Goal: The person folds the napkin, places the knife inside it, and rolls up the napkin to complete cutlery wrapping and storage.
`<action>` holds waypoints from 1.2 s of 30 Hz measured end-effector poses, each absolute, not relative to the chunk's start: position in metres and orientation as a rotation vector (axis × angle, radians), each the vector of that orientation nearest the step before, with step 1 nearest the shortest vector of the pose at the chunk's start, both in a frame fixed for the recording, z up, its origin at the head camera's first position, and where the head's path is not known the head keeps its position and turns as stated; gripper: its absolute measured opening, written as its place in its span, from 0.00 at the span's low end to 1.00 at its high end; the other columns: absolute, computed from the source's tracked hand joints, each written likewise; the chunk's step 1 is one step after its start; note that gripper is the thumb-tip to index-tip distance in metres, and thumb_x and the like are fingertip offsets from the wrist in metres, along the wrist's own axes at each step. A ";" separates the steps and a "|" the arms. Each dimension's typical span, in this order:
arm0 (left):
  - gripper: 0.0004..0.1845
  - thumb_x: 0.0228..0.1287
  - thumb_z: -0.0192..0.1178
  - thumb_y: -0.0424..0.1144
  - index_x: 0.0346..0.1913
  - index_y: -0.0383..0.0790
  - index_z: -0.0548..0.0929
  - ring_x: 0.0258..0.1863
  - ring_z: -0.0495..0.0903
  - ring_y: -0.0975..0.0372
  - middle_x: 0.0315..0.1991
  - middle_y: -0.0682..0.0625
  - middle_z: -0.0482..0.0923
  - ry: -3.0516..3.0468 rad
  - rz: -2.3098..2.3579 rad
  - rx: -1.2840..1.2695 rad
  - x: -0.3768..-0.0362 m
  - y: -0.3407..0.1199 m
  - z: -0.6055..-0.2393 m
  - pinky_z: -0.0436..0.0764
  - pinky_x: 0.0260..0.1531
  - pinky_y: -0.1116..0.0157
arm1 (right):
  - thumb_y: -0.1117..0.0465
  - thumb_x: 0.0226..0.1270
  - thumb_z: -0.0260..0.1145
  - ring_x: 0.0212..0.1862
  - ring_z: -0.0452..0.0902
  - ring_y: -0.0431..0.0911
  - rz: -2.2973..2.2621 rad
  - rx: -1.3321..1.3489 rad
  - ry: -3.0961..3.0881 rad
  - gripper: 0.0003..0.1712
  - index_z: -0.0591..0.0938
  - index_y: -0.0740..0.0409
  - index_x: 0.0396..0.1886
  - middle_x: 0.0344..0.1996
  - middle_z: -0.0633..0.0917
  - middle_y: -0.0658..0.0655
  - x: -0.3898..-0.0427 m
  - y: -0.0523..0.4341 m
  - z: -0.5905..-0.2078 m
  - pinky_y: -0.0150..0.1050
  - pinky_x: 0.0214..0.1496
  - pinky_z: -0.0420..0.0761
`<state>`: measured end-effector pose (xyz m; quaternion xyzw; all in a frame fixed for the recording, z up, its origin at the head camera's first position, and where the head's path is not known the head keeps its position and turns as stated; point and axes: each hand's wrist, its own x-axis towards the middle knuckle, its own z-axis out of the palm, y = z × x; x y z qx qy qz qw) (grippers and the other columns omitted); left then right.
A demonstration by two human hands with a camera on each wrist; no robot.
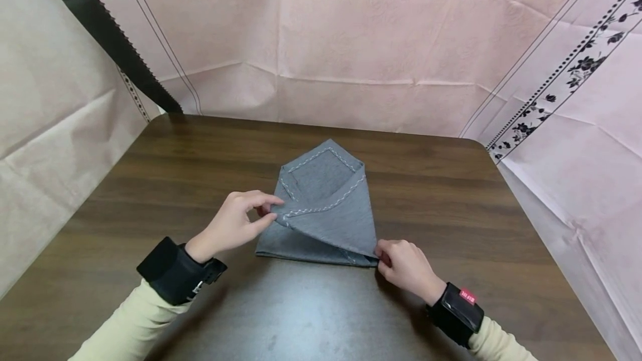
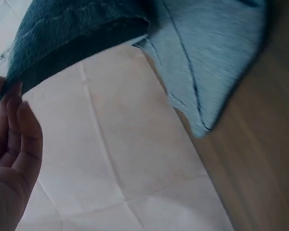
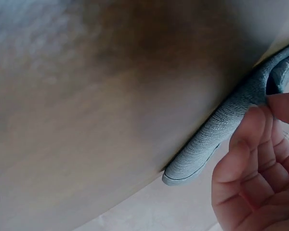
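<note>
A grey cloth (image 1: 326,210) with white stitching lies partly folded on the dark wooden table (image 1: 200,183), its corners turned inward. My left hand (image 1: 236,224) pinches the stitched left edge of a folded flap, lifting it slightly. My right hand (image 1: 403,263) pinches the cloth's near right corner against the table. In the left wrist view the cloth (image 2: 135,33) hangs over my fingertips (image 2: 14,103). The right wrist view shows the folded cloth edge (image 3: 216,130) held between my thumb and fingers (image 3: 250,125).
Pink patterned sheets (image 1: 351,43) hang as walls behind and on both sides of the table. A dark band (image 1: 105,32) runs down the left sheet. The table's front edge is near my forearms, which wear black wrist bands (image 1: 175,272).
</note>
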<state>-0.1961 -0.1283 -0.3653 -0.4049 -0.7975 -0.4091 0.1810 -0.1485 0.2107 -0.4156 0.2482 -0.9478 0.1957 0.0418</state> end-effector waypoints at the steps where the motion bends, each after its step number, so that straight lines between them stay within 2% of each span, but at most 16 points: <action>1: 0.12 0.46 0.64 0.22 0.37 0.34 0.83 0.23 0.72 0.68 0.23 0.56 0.75 -2.286 -1.155 -1.137 -0.196 -0.131 -0.368 0.74 0.24 0.70 | 0.70 0.46 0.64 0.19 0.62 0.33 0.590 0.773 -2.894 0.08 0.77 0.54 0.23 0.15 0.69 0.41 -0.148 0.211 -0.416 0.29 0.19 0.64; 10: 0.07 0.48 0.63 0.24 0.30 0.38 0.82 0.23 0.75 0.70 0.23 0.56 0.80 -2.735 -1.035 -1.162 -0.202 -0.154 -0.399 0.75 0.26 0.68 | 0.71 0.44 0.64 0.19 0.63 0.32 0.510 0.835 -2.862 0.08 0.77 0.53 0.22 0.15 0.69 0.40 -0.148 0.211 -0.419 0.29 0.19 0.65; 17: 0.06 0.48 0.63 0.26 0.26 0.41 0.80 0.18 0.69 0.72 0.17 0.61 0.73 -2.869 -0.874 -1.200 -0.206 -0.156 -0.415 0.71 0.24 0.70 | 0.71 0.44 0.63 0.18 0.63 0.33 0.449 0.869 -2.864 0.09 0.76 0.52 0.22 0.14 0.68 0.40 -0.148 0.210 -0.418 0.30 0.18 0.64; 24: 0.07 0.48 0.61 0.24 0.25 0.39 0.79 0.17 0.66 0.70 0.16 0.59 0.69 -2.913 -0.789 -1.199 -0.207 -0.150 -0.417 0.71 0.24 0.69 | 0.71 0.42 0.62 0.16 0.63 0.36 0.345 0.913 -2.806 0.13 0.70 0.49 0.17 0.12 0.66 0.40 -0.149 0.210 -0.421 0.32 0.15 0.62; 28: 0.08 0.43 0.61 0.23 0.25 0.39 0.80 0.24 0.70 0.64 0.23 0.54 0.71 -2.783 -0.545 -1.216 -0.199 -0.141 -0.417 0.73 0.25 0.67 | 0.72 0.42 0.62 0.16 0.66 0.37 0.306 0.941 -2.816 0.12 0.72 0.50 0.17 0.13 0.70 0.41 -0.149 0.210 -0.418 0.33 0.15 0.63; 31: 0.10 0.42 0.62 0.23 0.31 0.37 0.82 0.32 0.73 0.58 0.31 0.49 0.74 -2.606 -0.404 -1.280 -0.188 -0.132 -0.416 0.75 0.32 0.64 | 0.72 0.41 0.64 0.21 0.70 0.39 0.311 0.934 -2.780 0.10 0.77 0.52 0.20 0.18 0.73 0.44 -0.149 0.208 -0.414 0.33 0.18 0.68; 36: 0.14 0.50 0.63 0.30 0.43 0.35 0.82 0.43 0.75 0.56 0.41 0.45 0.76 -2.539 -0.299 -1.428 -0.171 -0.117 -0.415 0.75 0.41 0.61 | 0.69 0.43 0.66 0.34 0.73 0.43 0.319 1.050 -2.635 0.13 0.82 0.58 0.34 0.29 0.76 0.50 -0.148 0.194 -0.411 0.37 0.30 0.76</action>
